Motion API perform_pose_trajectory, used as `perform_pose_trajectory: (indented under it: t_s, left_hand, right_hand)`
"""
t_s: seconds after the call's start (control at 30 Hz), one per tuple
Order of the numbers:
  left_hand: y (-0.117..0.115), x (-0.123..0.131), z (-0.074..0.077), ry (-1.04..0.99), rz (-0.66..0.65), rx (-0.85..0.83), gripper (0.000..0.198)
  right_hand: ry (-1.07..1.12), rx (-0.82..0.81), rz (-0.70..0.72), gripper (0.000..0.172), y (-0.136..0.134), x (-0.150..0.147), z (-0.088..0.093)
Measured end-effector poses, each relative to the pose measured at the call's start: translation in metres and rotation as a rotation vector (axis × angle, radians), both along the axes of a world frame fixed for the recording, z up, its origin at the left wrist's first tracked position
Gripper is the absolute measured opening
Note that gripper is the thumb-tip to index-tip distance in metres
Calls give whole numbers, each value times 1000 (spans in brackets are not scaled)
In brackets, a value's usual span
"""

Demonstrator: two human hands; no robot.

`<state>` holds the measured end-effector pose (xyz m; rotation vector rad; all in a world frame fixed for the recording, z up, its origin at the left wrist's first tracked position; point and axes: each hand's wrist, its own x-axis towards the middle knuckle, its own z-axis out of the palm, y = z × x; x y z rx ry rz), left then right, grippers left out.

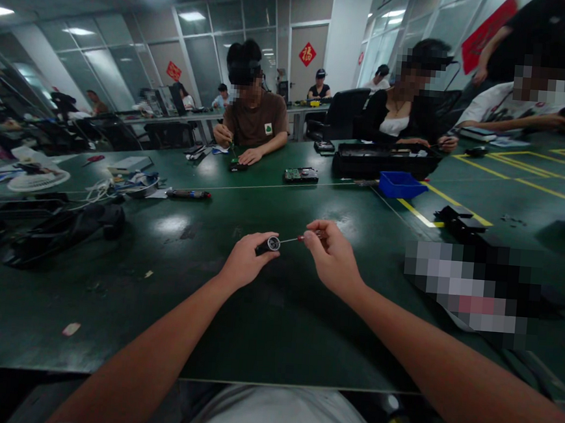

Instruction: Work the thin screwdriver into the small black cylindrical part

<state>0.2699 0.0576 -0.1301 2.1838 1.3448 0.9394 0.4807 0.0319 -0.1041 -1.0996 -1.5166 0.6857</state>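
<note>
Above the green table, my left hand [249, 258] grips a small black cylindrical part [269, 244] whose round, silver-rimmed end faces right. My right hand [330, 254] pinches a screwdriver [302, 238] by its reddish handle, fingers wrapped round it. The thin metal shaft points left, and its tip meets the rim of the black part or lies just in front of it; I cannot tell which. Part of the handle is hidden behind my right fingers, and the rear of the black part is covered by my left hand.
A dark pen-like tool [188, 194] lies at the back left, near black casings [66, 230]. A blue bin [402, 185] and a long black housing [387, 160] stand back right. A hard drive [301, 174] lies across the table, where co-workers sit. Scraps lie left.
</note>
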Motion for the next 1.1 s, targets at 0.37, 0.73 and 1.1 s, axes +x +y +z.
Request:
perform_pose_trajectory:
  t_s: [0.37,0.73,1.1]
  left_hand:
    - [-3,4,12,110,-38,118,36]
    - [-4,3,12,96,-23,79,36]
    - [-3,2,9,101,-9,92,37]
  right_hand:
    - [636,-422,190,27,31,14,-15]
    - [382,-129,57,25,20,6,-14]
    - [130,-10,74,19,11,5,-6]
